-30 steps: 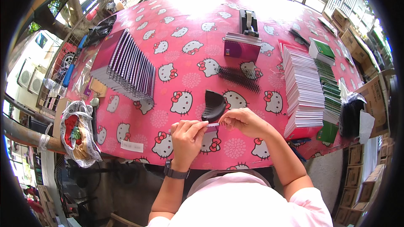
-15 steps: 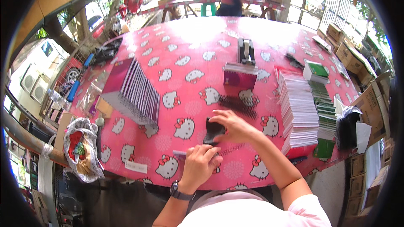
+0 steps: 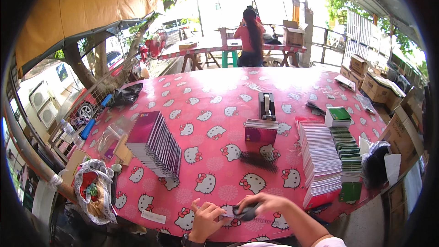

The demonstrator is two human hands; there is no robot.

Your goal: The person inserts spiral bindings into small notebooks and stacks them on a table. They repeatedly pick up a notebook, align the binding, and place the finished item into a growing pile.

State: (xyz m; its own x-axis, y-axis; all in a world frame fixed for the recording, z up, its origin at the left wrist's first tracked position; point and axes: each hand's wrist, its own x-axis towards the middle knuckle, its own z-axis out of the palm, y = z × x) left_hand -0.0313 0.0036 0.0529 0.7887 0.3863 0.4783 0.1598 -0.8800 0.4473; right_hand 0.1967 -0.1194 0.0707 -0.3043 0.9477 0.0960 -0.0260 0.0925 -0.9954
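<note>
At the near edge of the table, my left hand (image 3: 208, 219) pinches a thin, flat, pale purple-white piece (image 3: 227, 211), probably a small notebook seen nearly edge on. My right hand (image 3: 270, 206) is closed round a black hand tool (image 3: 247, 212), whose exact kind is partly hidden by my fingers. The tool's tip meets the right end of the flat piece. A dark spiral binding wire (image 3: 265, 222) trails off to the right beneath my right hand. Farther up the table lies a heap of loose black spiral wires (image 3: 258, 161).
A long stack of purple spiral notebooks (image 3: 155, 146) stands left; a shorter stack (image 3: 260, 131) sits before a black tape dispenser (image 3: 266, 106). Rows of white-edged notebooks (image 3: 320, 160) and green ones (image 3: 346, 155) lie right. A plastic bag (image 3: 93, 192) hangs at the left edge. Another person (image 3: 249, 41) sits beyond.
My right hand has taken up the black tool from the table and brought it to the flat piece in my left hand. The view has tilted up, so everything sits lower.
</note>
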